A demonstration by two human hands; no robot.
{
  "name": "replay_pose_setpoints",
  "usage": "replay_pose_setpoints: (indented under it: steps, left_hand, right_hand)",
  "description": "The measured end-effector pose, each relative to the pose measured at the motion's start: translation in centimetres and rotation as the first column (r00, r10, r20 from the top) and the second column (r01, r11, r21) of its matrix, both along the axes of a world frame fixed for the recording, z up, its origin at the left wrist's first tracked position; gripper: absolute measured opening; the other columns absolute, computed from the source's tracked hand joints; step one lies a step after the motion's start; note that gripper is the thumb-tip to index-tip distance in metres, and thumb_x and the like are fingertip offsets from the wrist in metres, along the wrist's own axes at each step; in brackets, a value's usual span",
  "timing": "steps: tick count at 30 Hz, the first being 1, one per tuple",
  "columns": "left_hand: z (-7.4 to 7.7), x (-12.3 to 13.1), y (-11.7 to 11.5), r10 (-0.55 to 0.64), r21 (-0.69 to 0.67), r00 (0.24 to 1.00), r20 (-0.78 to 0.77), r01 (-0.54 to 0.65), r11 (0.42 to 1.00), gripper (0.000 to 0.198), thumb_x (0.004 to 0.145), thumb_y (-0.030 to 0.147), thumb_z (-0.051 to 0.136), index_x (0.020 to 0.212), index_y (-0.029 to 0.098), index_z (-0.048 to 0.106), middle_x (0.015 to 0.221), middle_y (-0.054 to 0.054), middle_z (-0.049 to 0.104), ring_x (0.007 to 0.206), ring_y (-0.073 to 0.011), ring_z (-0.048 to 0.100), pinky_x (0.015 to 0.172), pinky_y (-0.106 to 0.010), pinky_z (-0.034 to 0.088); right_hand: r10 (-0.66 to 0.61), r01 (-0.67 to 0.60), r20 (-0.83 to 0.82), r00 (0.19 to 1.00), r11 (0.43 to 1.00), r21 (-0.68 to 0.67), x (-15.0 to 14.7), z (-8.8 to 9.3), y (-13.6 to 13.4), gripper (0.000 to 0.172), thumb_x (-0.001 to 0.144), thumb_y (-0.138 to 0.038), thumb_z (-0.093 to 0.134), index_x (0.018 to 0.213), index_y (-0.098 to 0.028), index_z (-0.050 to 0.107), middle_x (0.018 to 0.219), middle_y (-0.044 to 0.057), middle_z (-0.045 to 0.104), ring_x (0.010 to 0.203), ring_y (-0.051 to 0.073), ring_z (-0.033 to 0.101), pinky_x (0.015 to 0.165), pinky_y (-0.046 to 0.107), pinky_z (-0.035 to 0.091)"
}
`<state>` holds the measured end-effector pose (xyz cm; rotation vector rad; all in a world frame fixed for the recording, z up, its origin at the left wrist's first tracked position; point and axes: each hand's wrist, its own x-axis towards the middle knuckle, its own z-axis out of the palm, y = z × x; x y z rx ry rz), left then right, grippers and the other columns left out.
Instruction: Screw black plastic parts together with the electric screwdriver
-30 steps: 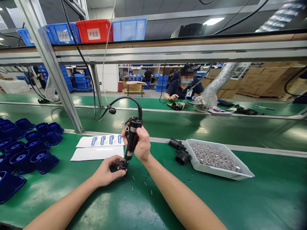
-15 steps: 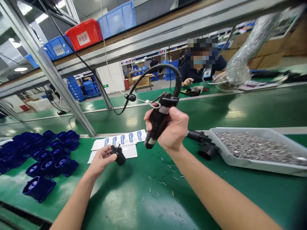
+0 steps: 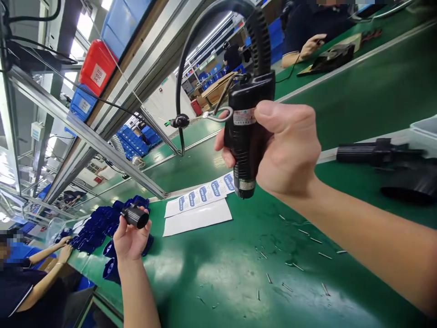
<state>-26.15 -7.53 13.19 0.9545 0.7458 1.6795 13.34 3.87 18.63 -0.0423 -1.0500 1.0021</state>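
Note:
My right hand [image 3: 287,141] is wrapped round a black electric screwdriver [image 3: 244,146], held upright above the bench with its lower end pointing down. A thick cable leaves its top, and a wire loop ties it to a black cord ball. In my left hand [image 3: 131,241] is a ribbed black plastic cylinder [image 3: 135,216], gripped by the fingers with its round open end toward the right. Behind that hand lie dark blue plastic housings [image 3: 99,228], partly covered by it. Small metal pins or screws [image 3: 287,287] are scattered on the green bench below the screwdriver.
White label sheets [image 3: 198,214] with blue print lie mid-bench. More black plastic parts [image 3: 378,155] and a pale tray's edge [image 3: 425,130] are at right. A metal post [image 3: 92,146] slants up at left, below shelf bins. Co-workers sit at far left and across the bench.
The view has swung right-side down and leftward. My left hand has lifted the black cylinder and turned it, moving toward the blue housings. The screwdriver stands more upright and appears nearer.

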Motion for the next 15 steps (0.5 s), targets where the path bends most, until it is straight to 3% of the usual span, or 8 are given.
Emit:
replay_pose_setpoints:
  steps: [5, 10, 15]
  left_hand:
    - [0.05, -0.14, -0.09, -0.026, 0.029, 0.996, 0.091, 0.023, 0.999, 0.040, 0.089, 0.039, 0.085, 0.123, 0.021, 0.075, 0.119, -0.007, 0.082, 0.112, -0.0215, 0.077, 0.094, -0.025, 0.064]
    - [0.00, -0.15, -0.19, -0.075, 0.054, 0.978, 0.193, 0.066, 0.996, 0.038, 0.099, 0.043, 0.071, 0.127, 0.016, 0.071, 0.122, -0.012, 0.080, 0.114, -0.0213, 0.076, 0.090, -0.024, 0.063]
    - [0.31, -0.06, -0.29, -0.088, 0.073, 0.973, 0.213, 0.074, 0.995, 0.040, 0.098, 0.044, 0.072, 0.127, 0.016, 0.070, 0.121, -0.011, 0.080, 0.112, -0.0187, 0.077, 0.089, -0.020, 0.062]
  right_hand:
    - [0.009, -0.009, 0.021, 1.000, 1.000, -0.022, 0.13, -0.14, 0.21, 0.029, 0.099, -0.049, 0.058, 0.085, -0.025, 0.062, 0.073, 0.001, 0.067, 0.056, 0.020, 0.060, 0.049, 0.032, 0.044]
    - [-0.002, 0.002, 0.024, 1.000, 1.000, 0.009, 0.11, -0.33, 0.54, 0.029, 0.099, -0.053, 0.061, 0.084, -0.028, 0.066, 0.073, 0.002, 0.067, 0.057, 0.024, 0.060, 0.048, 0.037, 0.043]
    - [-0.011, 0.011, -0.005, 1.000, 1.000, 0.028, 0.11, -0.36, 0.49, 0.031, 0.104, -0.042, 0.053, 0.084, -0.027, 0.071, 0.075, 0.005, 0.069, 0.057, 0.026, 0.061, 0.047, 0.038, 0.041]
